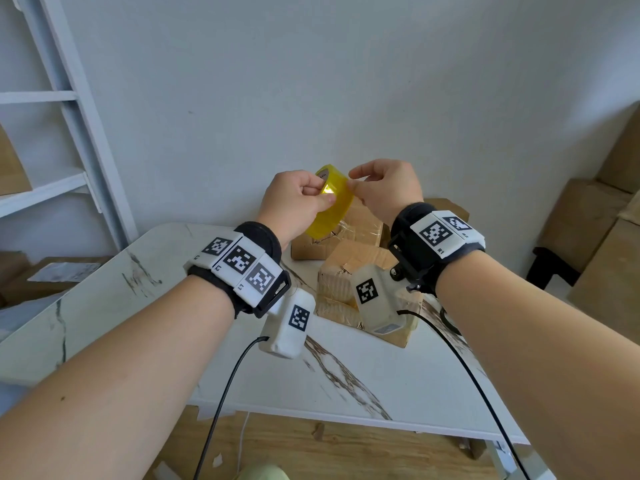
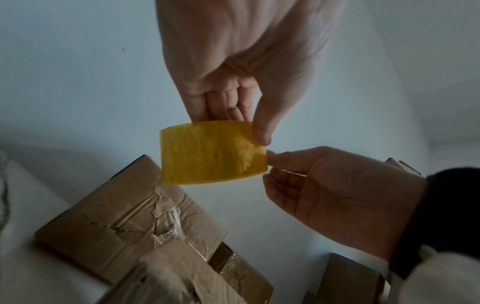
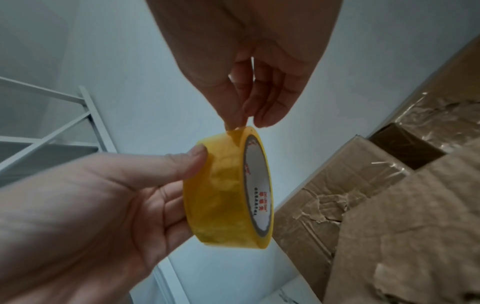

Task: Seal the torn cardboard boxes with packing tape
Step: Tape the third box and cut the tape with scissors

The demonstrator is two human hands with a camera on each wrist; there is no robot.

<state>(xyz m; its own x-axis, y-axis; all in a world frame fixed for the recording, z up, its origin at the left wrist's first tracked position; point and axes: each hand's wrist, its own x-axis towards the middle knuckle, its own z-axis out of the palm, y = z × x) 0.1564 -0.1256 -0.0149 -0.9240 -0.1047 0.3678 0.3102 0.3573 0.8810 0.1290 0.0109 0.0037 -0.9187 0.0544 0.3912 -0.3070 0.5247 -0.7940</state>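
A roll of yellow packing tape [image 1: 330,209] is held up in the air above the table, in front of the white wall. My left hand [image 1: 323,195] grips it, thumb on the outer face [image 3: 200,152] and fingers behind. My right hand [image 1: 353,185] pinches at the outer layer on the roll's rim with thumb and fingertip [image 3: 245,124]; I cannot tell whether a loose end is lifted. Below the roll lie two torn cardboard boxes: a flat far one [image 1: 360,226] with ripped paper and old clear tape [image 2: 155,226], and a nearer one [image 1: 341,271].
The boxes sit at the back of a white marble-patterned table [image 1: 138,292] against the wall. A white shelf frame [image 1: 69,133] stands at the left. More cardboard boxes [image 1: 588,220] are stacked at the right. Black cables [image 1: 221,403] hang from both wrists over the table's front edge.
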